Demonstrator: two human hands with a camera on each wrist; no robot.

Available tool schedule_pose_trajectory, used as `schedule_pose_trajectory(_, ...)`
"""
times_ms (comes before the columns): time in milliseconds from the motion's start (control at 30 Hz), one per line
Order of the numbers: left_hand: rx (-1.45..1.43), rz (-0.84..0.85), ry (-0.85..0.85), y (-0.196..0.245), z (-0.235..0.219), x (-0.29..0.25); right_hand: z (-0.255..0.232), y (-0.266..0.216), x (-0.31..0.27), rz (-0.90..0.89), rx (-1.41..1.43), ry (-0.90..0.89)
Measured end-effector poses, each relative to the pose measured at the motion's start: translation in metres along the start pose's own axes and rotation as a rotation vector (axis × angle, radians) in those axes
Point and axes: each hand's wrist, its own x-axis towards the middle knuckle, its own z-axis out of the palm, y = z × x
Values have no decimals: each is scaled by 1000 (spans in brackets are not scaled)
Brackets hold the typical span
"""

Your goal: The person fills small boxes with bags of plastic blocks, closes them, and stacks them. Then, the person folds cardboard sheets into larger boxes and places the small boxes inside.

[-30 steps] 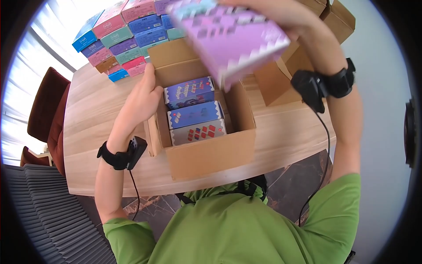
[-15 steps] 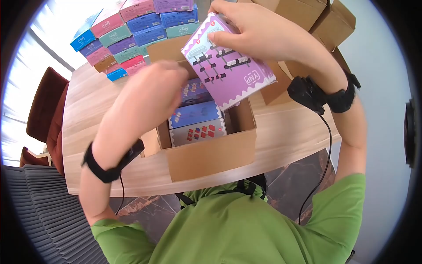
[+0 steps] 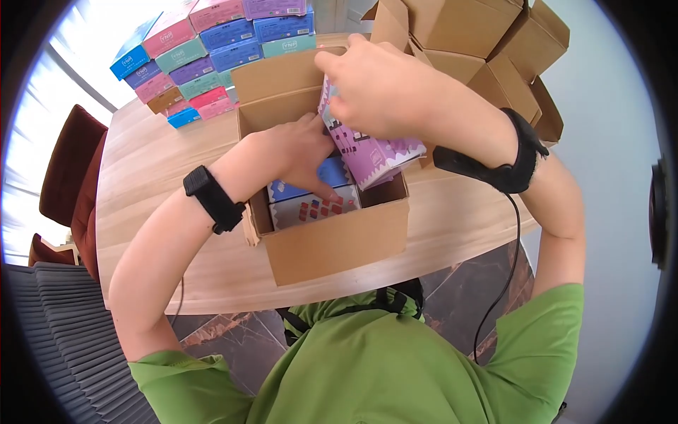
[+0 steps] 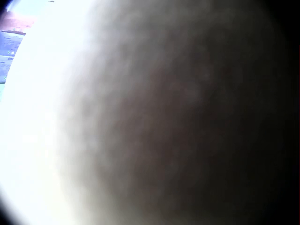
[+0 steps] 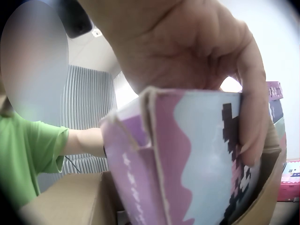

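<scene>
My right hand (image 3: 385,88) grips a purple small box (image 3: 378,161) from above, fingers over its far end. That box tilts into the right half of an open cardboard carton (image 3: 335,251). In the right wrist view, the fingers curl over the top of the purple box (image 5: 171,150), whose corner flap stands slightly apart. Reaching into the carton, my left hand (image 3: 293,152) spreads its fingers over the packed boxes. Its thumb lies over a blue box (image 3: 333,171) and a grey box (image 3: 293,212) printed with red shapes. A dark blur fills most of the left wrist view.
Several coloured boxes form a stack (image 3: 212,53) at the back left of the wooden table (image 3: 162,205). More cardboard cartons (image 3: 459,32) stand open at the back right, flaps up. A dark red chair (image 3: 67,155) is at the left.
The purple box has come down from above the carton into its right side, turning as my right hand holds it. My left hand has gone from the carton's left edge into the carton.
</scene>
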Motion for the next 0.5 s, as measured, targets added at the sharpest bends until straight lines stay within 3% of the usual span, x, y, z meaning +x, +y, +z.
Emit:
schedule_pose_trajectory(100, -73, 64, 29, -5, 10, -3, -2, -9, 1, 22, -56, -31)
schedule_pose_trajectory(200, -44, 110, -77, 3, 4, -6, -8, -18, -1, 44, -101, -65)
schedule_pose_trajectory(400, 21, 72, 39, 36, 8, -21, 7, -21, 6, 66, -209, -156)
schedule_pose_trajectory(500, 87, 97, -85, 35, 3, -19, 8, -22, 3, 71, -227, -154)
